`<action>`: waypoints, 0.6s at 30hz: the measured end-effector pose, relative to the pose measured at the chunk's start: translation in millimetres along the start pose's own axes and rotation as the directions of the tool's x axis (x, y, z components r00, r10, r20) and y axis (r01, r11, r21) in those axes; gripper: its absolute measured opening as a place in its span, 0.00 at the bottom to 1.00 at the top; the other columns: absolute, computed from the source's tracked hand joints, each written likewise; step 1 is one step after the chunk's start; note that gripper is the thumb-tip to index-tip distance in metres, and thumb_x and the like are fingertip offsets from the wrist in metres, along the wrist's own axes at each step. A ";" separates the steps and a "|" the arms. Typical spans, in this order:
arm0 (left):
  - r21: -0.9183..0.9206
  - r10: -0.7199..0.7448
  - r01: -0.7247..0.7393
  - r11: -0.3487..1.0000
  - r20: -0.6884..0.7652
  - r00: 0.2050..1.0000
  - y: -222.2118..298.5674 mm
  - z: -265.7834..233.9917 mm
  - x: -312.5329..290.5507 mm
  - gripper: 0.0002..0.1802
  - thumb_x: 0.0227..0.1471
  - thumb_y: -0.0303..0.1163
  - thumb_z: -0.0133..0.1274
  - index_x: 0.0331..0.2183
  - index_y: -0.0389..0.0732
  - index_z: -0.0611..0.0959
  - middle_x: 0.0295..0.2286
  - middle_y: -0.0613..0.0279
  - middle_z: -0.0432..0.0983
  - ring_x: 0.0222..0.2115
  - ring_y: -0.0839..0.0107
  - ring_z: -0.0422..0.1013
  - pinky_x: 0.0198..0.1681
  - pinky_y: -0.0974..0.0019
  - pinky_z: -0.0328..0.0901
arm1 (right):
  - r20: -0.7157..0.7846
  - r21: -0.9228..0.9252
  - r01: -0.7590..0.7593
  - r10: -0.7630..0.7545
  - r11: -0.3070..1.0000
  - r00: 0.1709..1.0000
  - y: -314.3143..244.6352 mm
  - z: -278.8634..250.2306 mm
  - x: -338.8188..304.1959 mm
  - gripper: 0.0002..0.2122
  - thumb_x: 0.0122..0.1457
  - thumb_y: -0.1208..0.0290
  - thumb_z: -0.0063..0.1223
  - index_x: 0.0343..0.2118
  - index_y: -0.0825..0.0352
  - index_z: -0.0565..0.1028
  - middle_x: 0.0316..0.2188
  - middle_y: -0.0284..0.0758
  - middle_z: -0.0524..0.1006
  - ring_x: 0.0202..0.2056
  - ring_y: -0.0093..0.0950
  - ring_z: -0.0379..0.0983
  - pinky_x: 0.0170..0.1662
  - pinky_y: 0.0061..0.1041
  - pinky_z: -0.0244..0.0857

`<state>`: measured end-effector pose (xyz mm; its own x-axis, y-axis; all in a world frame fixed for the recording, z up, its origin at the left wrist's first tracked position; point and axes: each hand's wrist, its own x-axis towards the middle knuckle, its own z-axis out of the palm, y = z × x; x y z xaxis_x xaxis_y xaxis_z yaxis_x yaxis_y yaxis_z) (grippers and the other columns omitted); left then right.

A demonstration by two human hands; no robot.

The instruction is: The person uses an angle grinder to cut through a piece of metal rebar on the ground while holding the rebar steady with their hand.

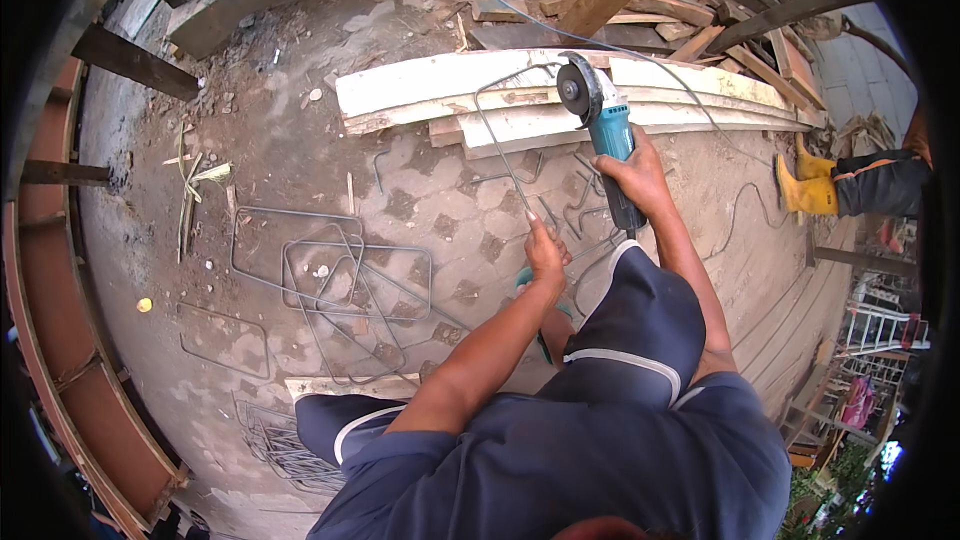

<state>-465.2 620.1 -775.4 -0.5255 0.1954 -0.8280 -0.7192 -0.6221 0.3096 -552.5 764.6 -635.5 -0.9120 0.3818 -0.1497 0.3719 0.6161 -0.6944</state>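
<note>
the right hand (640,178) is wrapped round the body of a teal-and-black angle grinder (612,130), whose cutting disc (573,90) stands ahead of that hand and slightly to its left. the left hand (546,254), lower and to the left of the right one, is closed on the near end of a bent steel rod (499,145); the rod runs up and away from those fingers, then turns right across the stacked planks (405,92) toward the disc. whether its far end touches the disc or lies just beside it, i cannot tell, nor whether the disc is turning. both hands look bare. with the rod held at one end only, its far part could whip or twist if the disc snagged it, and the grinder might kick against the single-handed grip. sparks or a broken chip could reach the left hand, or the dark-trousered knee (650,315) just below the right hand. the pale planks beyond both hands could get nicked if the disc slipped past the steel. a thin cable (690,90), to the right of the grinder and crossing over the planks, might be cut by a stray swing. bent rod frames (357,280) on the paving left of the left hand could trip a step, and the yellow rubber boots (812,180) of another person, well right of the right hand, may be within reach of flying grit.
</note>
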 end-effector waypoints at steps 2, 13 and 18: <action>0.037 0.017 -0.017 0.999 -0.005 1.000 -4.5 -7.2 6.9 0.36 0.61 0.73 0.40 0.20 0.51 0.61 0.13 0.73 0.51 0.11 0.78 0.50 0.13 0.70 0.47 | 0.015 -0.105 0.062 -0.061 0.993 0.998 0.8 14.6 16.7 0.32 0.44 0.64 0.68 0.53 0.75 0.72 0.38 0.44 0.80 0.38 0.32 0.77 0.44 0.31 0.71; 0.083 0.121 -0.122 0.989 0.009 0.993 -10.9 -11.5 13.7 0.35 0.63 0.70 0.38 0.21 0.49 0.63 0.14 0.72 0.55 0.11 0.78 0.53 0.13 0.70 0.47 | 0.160 -0.133 0.075 -0.054 0.988 0.986 -2.1 51.3 63.7 0.35 0.42 0.60 0.67 0.52 0.78 0.71 0.40 0.56 0.80 0.41 0.45 0.80 0.48 0.36 0.72; 0.061 0.072 -0.071 0.996 -0.010 0.997 -12.2 -15.0 22.4 0.35 0.63 0.71 0.38 0.23 0.49 0.64 0.13 0.73 0.53 0.11 0.78 0.51 0.13 0.71 0.49 | 0.167 -0.093 0.071 -0.055 0.993 0.984 0.4 46.7 67.7 0.35 0.42 0.60 0.67 0.52 0.78 0.71 0.41 0.55 0.80 0.41 0.45 0.80 0.48 0.36 0.72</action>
<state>-461.3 620.6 -804.7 -0.5714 0.1425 -0.8082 -0.7063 -0.5868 0.3959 -622.2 758.6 -678.8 -0.9470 0.2274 -0.2269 0.3209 0.7028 -0.6349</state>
